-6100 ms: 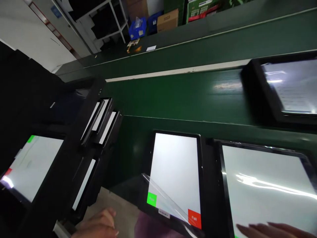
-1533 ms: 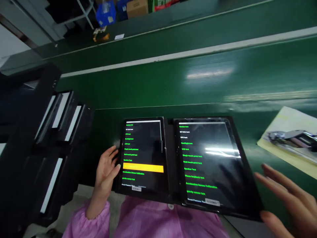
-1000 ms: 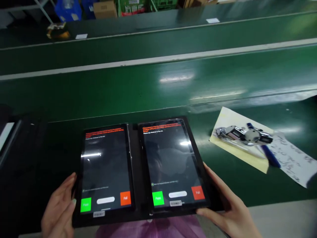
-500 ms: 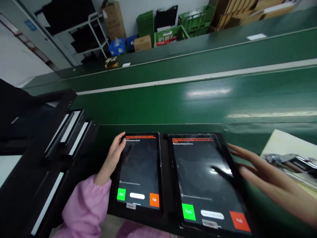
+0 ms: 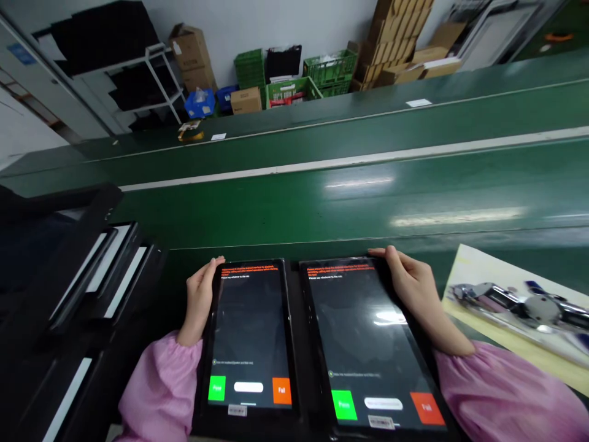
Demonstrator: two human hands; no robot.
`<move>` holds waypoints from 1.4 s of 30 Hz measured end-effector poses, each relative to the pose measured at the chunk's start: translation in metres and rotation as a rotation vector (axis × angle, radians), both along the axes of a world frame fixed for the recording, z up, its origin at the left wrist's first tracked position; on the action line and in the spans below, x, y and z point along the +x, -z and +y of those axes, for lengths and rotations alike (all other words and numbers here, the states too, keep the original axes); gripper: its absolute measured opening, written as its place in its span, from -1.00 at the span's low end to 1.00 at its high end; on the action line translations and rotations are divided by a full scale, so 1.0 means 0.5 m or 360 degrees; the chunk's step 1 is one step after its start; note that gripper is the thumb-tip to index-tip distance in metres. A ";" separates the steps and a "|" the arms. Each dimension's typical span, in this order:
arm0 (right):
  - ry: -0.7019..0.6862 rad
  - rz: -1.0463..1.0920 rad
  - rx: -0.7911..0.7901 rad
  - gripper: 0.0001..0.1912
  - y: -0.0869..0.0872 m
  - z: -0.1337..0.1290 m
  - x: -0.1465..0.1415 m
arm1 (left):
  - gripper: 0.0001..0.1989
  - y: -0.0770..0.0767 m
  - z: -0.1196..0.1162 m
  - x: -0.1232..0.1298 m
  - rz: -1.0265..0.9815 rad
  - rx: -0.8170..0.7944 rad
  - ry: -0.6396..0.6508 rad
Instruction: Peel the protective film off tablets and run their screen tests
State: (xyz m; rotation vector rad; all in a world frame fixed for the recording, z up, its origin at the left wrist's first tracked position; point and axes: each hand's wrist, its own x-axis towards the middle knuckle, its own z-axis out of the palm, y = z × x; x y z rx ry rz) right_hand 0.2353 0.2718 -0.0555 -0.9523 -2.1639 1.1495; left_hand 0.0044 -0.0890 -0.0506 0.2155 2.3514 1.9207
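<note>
One half-curled left hand [image 5: 200,301], I see, grips the left tablet [image 5: 252,331] by its far left corner. My right hand [image 5: 414,287], curled too, grips the right tablet [image 5: 359,341] at far right

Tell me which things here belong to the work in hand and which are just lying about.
In the work:
left tablet, left hand at its edge
right tablet, right hand at its edge

Apparently just lying about:
yellowish paper
shiny metal item on it
cardboard box
green crates
</note>
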 end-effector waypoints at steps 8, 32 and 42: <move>0.0009 0.0030 -0.0017 -0.25 0.002 0.000 -0.008 | -0.56 0.010 -0.003 -0.006 0.0022 -0.0010 0.0047; 0.0045 0.0146 0.0280 -0.43 -0.028 -0.021 0.023 | -0.41 -0.006 -0.021 0.021 -0.0028 0.0063 0.0156; -0.1348 -0.0034 0.1498 -0.72 -0.113 -0.249 0.219 | -0.22 0.041 -0.280 0.273 -0.0479 0.0054 0.0381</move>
